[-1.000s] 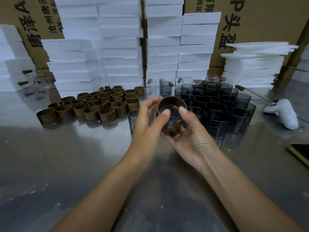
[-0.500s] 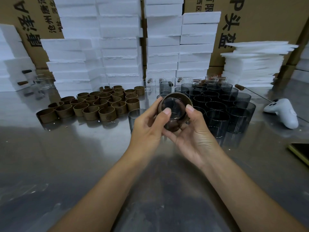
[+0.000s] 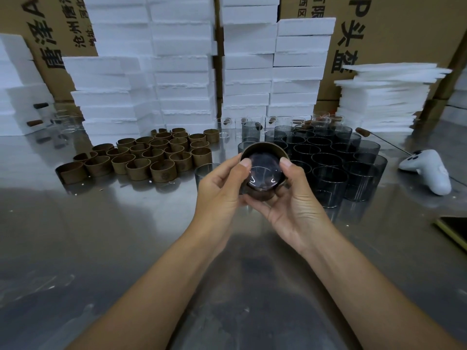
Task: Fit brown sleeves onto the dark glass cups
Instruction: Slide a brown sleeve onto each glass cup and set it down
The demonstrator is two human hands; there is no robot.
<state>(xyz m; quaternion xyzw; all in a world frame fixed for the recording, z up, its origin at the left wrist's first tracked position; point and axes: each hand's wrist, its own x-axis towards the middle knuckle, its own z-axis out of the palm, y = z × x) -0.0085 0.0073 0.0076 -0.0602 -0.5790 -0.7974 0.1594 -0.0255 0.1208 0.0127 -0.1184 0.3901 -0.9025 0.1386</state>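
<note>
Steel desk: left hand and right hand jointly grip one dark glass cup, brown sleeve apparently around it, raised.

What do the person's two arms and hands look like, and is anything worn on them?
The left hand and the right hand are bare: no gloves, rings, watch or bracelet show. Both forearms are uncovered to the frame edge, no sleeve visible. Fingernails are short and unpainted.

Shiny metal tabletop reflecting light. White foam blocks stacked along the back, thin foam sheets right, brown printed cardboard boxes behind.
</note>
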